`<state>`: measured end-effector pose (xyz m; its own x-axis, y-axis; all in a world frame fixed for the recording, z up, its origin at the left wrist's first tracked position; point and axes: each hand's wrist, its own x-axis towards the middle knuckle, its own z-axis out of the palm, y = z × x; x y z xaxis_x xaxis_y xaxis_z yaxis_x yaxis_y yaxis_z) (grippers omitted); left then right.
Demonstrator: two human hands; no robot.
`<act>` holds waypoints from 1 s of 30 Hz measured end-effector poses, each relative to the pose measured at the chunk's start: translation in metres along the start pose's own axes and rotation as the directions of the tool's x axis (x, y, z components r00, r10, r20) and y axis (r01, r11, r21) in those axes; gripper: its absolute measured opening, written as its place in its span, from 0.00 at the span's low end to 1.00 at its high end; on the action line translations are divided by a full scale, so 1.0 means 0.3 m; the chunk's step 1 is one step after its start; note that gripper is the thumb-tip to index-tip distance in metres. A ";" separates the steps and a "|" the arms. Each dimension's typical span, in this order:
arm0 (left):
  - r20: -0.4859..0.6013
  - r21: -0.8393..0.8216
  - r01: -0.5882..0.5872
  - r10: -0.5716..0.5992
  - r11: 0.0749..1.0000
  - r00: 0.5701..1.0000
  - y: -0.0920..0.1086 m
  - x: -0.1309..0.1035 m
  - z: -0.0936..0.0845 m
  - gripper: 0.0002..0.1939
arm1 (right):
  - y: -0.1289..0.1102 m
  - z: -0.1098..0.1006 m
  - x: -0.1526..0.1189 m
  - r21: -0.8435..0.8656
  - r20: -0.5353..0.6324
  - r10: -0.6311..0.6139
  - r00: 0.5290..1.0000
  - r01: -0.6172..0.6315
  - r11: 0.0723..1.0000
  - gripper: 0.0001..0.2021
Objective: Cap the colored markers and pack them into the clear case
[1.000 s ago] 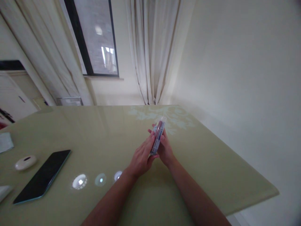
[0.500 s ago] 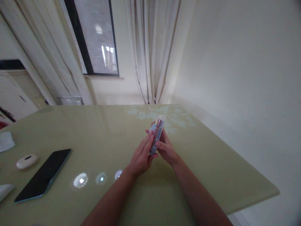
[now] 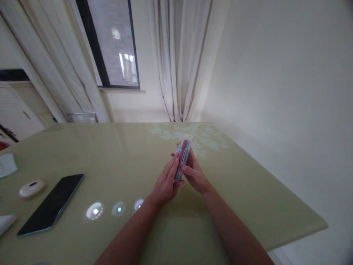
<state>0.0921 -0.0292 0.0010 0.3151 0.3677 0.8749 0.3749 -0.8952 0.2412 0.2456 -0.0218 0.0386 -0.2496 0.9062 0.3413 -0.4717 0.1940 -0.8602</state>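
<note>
Between my two hands is a clear plastic case of coloured pens or markers (image 3: 184, 152), tilted with its top leaning away to the right. My left hand (image 3: 166, 179) grips it from the left, fingers laid along its side and thumb near the lower end. On the other side my right hand (image 3: 195, 174) holds it, the thumb on the near face and the other fingers mostly hidden behind. The case is held above the tabletop (image 3: 124, 158). Its exact contents are too small to make out.
A dark tablet or phone (image 3: 53, 204) lies on the left of the table. Beyond it are a white oval object (image 3: 31, 188) and a pale packet (image 3: 7, 165). A white object (image 3: 7, 222) is cut by the left edge. The wall (image 3: 275, 92) borders the table's right side.
The case has turned slightly in my hands, so its upper end sits a little further left and shows less of the labelled face. Both hands keep their hold.
</note>
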 end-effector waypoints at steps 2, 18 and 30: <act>0.002 -0.015 0.026 -0.026 1.000 1.000 -0.004 0.000 -0.002 0.36 | 0.024 -0.004 0.006 -0.014 -0.047 0.018 0.999 -0.018 1.000 0.48; 0.226 -0.193 0.558 -0.517 0.807 0.826 -0.085 -0.037 0.079 0.37 | 0.078 -0.138 0.046 -0.621 -0.390 -0.134 0.911 -0.153 0.769 0.50; 0.429 -0.016 0.148 -0.127 0.989 0.894 -0.046 -0.024 0.063 0.34 | -0.022 -0.198 0.045 0.119 -0.270 0.520 0.810 -0.508 0.853 0.19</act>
<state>0.1011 -0.0146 -0.0167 0.6081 0.5509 0.5717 0.4034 -0.8346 0.3751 0.2957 0.0113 0.0263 -0.2190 0.9368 -0.2730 -0.3763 -0.3392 -0.8622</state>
